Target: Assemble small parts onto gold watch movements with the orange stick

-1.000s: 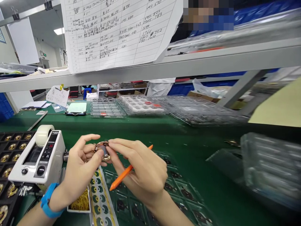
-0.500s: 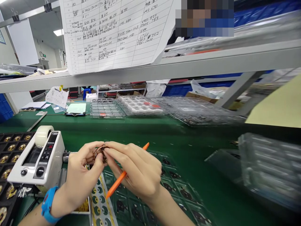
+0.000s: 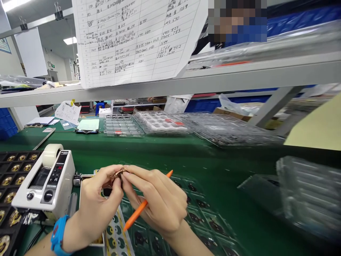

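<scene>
Between the fingertips of both hands is a small round copper-coloured metal part, mostly covered by the fingers. My left hand, with a blue wristband on its wrist, pinches it from the left. My right hand pinches its right edge with thumb and fingers. An orange pen-like stick also lies through my right hand, its tip pointing down to the left. Below the hands are a clear tray of dark round parts and a strip with yellow and grey ring-shaped stickers.
A white tape dispenser stands at left beside a black tray of gold rings. Clear trays line the back under a grey shelf bar. Stacked clear trays stand right. A handwritten sheet hangs above; a person is behind.
The view has shifted slightly, so everything appears a little lower and further right. The copper-coloured part looks tilted more edge-on between the fingers; both hands keep hold of it.
</scene>
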`<control>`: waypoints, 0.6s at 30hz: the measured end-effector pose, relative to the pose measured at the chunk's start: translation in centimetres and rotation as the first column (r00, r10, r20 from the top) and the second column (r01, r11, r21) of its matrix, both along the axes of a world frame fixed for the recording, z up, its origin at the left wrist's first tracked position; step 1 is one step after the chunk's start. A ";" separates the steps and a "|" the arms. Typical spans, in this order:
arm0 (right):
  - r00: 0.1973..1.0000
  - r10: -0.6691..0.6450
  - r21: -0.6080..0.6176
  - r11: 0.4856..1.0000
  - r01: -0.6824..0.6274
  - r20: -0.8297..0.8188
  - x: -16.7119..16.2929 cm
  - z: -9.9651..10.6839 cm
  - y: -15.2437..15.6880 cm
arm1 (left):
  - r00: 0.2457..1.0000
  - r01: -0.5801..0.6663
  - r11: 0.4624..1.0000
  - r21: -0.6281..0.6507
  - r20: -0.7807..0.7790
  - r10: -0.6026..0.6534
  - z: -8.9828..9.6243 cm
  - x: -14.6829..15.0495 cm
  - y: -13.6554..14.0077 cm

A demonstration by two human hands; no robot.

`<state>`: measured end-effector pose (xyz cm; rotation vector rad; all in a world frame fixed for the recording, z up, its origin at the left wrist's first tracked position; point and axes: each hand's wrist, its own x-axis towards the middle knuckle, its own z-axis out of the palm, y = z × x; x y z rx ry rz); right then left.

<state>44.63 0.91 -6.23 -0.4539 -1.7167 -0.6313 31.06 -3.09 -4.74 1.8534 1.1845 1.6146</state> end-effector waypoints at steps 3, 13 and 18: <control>0.999 0.039 -0.081 0.996 -0.040 -0.015 -0.2 0.0 0.2 | 1.000 0.007 0.996 -0.094 -0.008 -0.008 0.2 -0.2 0.4; 0.943 0.234 -0.548 0.769 -0.329 -0.237 1.2 1.5 -0.7 | 0.916 0.238 0.917 -0.319 0.388 -0.103 0.9 -1.4 2.0; 0.932 0.314 -0.712 0.611 -0.346 -0.184 2.2 1.9 -0.3 | 0.862 0.403 0.842 -0.358 0.457 -0.219 1.5 -2.0 2.0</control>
